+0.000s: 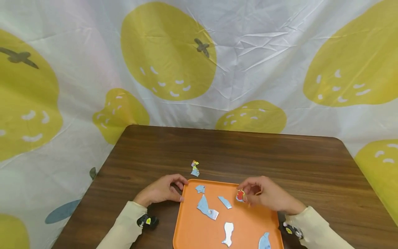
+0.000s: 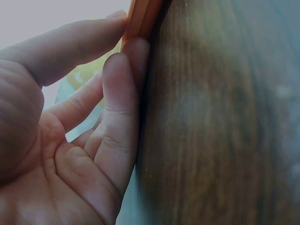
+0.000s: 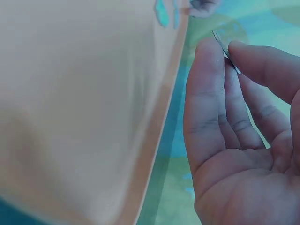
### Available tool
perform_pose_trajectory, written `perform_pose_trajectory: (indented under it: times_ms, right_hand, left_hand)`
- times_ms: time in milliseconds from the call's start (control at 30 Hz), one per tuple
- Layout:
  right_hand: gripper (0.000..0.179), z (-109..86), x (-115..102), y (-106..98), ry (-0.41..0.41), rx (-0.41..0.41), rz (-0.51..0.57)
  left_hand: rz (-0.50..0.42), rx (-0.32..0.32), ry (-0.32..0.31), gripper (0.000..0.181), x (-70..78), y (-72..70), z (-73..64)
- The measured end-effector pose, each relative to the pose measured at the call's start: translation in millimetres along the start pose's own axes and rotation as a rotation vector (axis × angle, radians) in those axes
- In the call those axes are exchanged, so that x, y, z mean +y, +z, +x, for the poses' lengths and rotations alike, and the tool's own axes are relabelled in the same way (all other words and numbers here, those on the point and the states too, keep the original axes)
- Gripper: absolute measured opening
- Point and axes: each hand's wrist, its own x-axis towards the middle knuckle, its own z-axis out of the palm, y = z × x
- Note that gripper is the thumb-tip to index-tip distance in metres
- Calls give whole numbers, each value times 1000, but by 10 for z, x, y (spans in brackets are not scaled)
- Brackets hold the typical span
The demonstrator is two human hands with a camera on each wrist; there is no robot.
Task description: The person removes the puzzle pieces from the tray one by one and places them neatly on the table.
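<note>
My right hand pinches a small red, yellow and blue puzzle piece between thumb and fingertips, above the right part of the orange tray. Edge-on in the right wrist view, that piece looks thin and flat. At the tray's far left corner, my left hand holds the rim with thumb and fingertips. On the tray lie several irregular light-blue pieces, among them a large one, a narrow strip and a small one. A white-faced piece lies nearer the front.
Beyond the tray's far left corner, a yellow and blue piece lies on the dark wooden table. Another blue piece sits near the tray's front right. A white curtain with yellow fruit prints hangs behind the table.
</note>
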Motion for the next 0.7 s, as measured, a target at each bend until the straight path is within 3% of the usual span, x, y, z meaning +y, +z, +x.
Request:
perform_pose_trajectory:
  times_ms: [400,700]
  right_hand:
    - [29,149,-83,14,48,60,85]
    - [34,365,-94,-7,82,109,133]
  left_hand:
    - [-8,0,1,54,6,4,-12]
    - [-8,-3,-3,54,18,4,-9]
